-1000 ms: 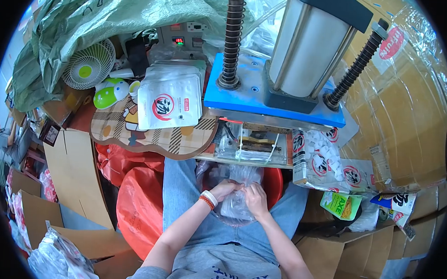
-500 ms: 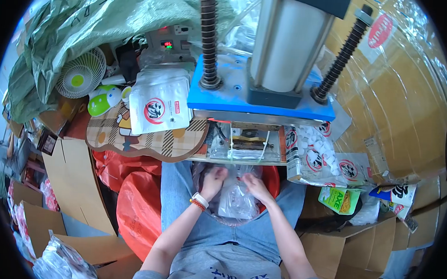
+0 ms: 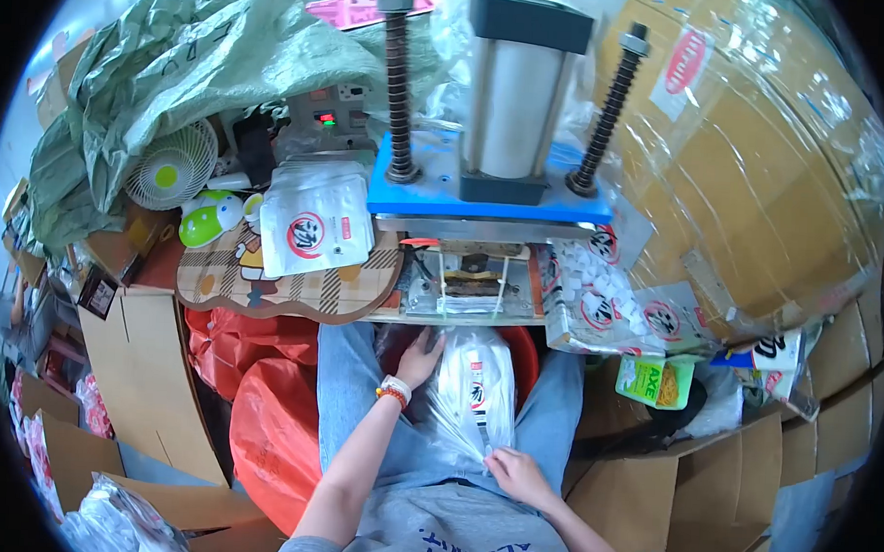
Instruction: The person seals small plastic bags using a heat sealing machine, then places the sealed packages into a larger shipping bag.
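Observation:
A clear plastic bag (image 3: 449, 395) lies between my knees, with white printed pouches (image 3: 477, 371) showing through it. My right hand (image 3: 517, 474) pinches the bag's near end, close to my lap. At the bag's upper left edge, my left hand (image 3: 421, 361) has its fingers closed on the plastic, partly hidden by the film. Under the bag is a red basin (image 3: 528, 364), of which mainly the right rim shows.
A press with a blue plate (image 3: 485, 194) stands ahead. To its left, more white pouches (image 3: 316, 221) lie on a plaid board (image 3: 200, 280). Small white pieces (image 3: 600, 278) fill a tray at right. Red sacks (image 3: 276, 427) and cardboard (image 3: 625, 501) flank my legs.
My right hand has moved down towards my lap, stretching the bag's near end. The printed pouches now show plainly through the plastic. My left hand stays near the bag's upper left. The view has shifted.

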The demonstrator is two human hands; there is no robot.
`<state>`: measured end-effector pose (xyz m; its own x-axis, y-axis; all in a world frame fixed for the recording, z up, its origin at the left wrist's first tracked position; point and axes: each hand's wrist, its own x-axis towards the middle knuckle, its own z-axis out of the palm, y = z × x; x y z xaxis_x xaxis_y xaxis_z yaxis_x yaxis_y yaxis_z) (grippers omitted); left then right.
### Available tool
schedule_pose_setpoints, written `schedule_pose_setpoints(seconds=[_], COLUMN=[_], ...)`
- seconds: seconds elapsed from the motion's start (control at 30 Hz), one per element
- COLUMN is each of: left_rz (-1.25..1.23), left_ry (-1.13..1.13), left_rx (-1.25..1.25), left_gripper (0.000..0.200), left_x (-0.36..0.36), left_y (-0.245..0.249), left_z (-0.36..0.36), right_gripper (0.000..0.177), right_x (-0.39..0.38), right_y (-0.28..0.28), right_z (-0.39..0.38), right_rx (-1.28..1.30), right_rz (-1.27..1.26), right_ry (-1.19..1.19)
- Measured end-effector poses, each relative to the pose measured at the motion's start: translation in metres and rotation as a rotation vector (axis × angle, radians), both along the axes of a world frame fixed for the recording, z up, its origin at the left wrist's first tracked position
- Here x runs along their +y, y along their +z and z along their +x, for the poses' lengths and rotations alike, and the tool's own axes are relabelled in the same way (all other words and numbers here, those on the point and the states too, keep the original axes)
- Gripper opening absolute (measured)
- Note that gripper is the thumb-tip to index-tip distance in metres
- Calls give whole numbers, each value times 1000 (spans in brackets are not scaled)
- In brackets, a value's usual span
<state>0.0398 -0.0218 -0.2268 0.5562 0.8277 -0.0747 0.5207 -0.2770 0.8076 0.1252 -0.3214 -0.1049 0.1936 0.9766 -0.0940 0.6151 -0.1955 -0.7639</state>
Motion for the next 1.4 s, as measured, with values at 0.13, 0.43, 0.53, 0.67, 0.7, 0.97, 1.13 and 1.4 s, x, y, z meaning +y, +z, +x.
schedule_pose_setpoints(seconds=[0.13, 0.43, 0.53, 0.67, 0.7, 0.97, 1.13, 1.4], left_rz=[140, 102, -236, -236, -162, -654, -263, 144], left_ry=[-454, -1290, -971, -728, -629, 25, -15, -597], left_rx=[176, 1, -311, -235, -87, -294, 303, 630], left_gripper=[66, 66, 50, 37, 33, 53, 53, 74], left_x=[-21, -81, -98, -29, -20, 127, 165, 145], left_y=[118, 298, 359, 280, 250, -40, -85, -66], left_z=[7, 27, -4, -58, -69, -72, -73, -94], right_gripper=[18, 16, 13, 27, 28, 34, 38, 50], right_x=[-37, -101, -144, -233, -264, -453, -554, -385], right_y=[33, 166, 206, 287, 305, 357, 227, 149], right_z=[-21, -22, -5, 14, 15, -53, 15, 14], right_rx=[58, 291, 751, 759, 651, -343, -1241, -472], right_rz=[37, 337, 663, 1405, 1508, 1859, 512, -243], right_ry=[-27, 35, -537, -750, -767, -1053, -2159, -1091])
